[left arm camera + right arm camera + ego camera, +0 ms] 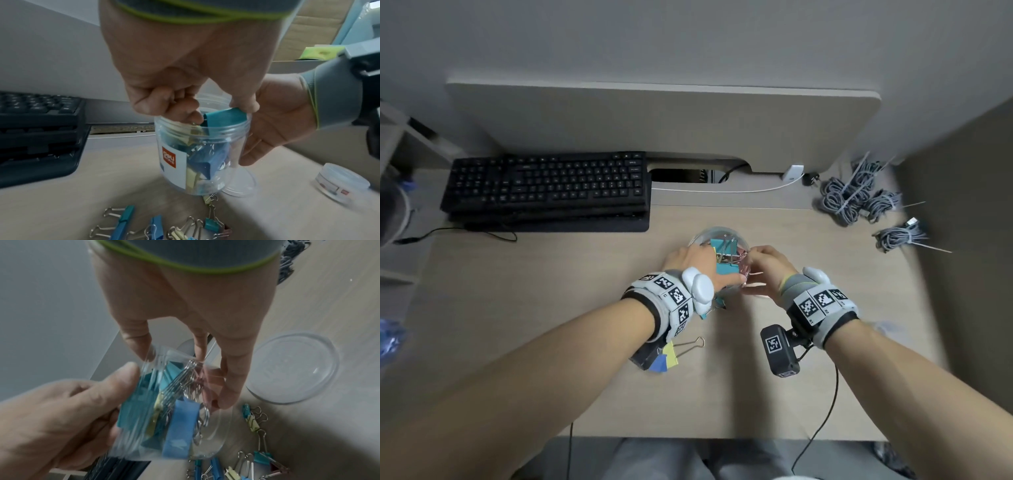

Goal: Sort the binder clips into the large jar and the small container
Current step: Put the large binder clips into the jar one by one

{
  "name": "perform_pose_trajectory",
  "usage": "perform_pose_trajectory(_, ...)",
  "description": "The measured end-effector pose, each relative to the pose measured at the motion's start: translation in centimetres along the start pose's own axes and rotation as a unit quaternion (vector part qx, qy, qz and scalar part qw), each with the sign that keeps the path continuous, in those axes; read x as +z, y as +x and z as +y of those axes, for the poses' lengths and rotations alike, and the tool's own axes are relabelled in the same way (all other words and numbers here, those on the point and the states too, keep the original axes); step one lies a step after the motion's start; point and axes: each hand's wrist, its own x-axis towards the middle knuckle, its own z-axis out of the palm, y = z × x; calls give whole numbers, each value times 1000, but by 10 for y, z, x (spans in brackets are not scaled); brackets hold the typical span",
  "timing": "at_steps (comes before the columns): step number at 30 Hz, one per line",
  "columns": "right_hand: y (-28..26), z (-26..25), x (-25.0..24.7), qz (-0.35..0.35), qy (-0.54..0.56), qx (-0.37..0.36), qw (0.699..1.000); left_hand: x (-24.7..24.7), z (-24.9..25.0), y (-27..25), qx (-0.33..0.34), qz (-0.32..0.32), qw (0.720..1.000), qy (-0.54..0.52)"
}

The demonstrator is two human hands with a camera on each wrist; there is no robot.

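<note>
Left hand (185,68) pinching a teal clip (224,117) at the jar (197,155) mouth. Right hand (195,308) fingers wrapped round the jar wall. Loose clips (156,227) toward the tabletop (551,308) near edge.

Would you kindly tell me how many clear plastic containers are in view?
2. The large jar stands mid-desk, the right hand holding it; the small container sits closed to its right. More could be hidden under the arms.

An office desk: keyboard (548,186), bundled cables (859,195), partition panel (661,123).
</note>
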Motion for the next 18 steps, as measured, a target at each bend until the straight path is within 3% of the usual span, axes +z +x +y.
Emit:
perform_pose_trajectory(4, 0, -2, 2, -8, -5, 0, 1000, -11, 0, 0, 12, -19, 1000, 17)
perform_pose_trajectory(10, 1, -5, 14, -29, -31, -2, 999, -10, -23, 3, 58, -54, 993, -88)
perform_pose_trajectory(15, 8, -5, 25, -26, -41, 10, 999, -7, -60, -9, -1, 12, 982, -188)
perform_pose_trajectory(18, 12, -6, 29, -13, -39, 15, 999, -4, -86, -18, -30, 1, 986, -165)
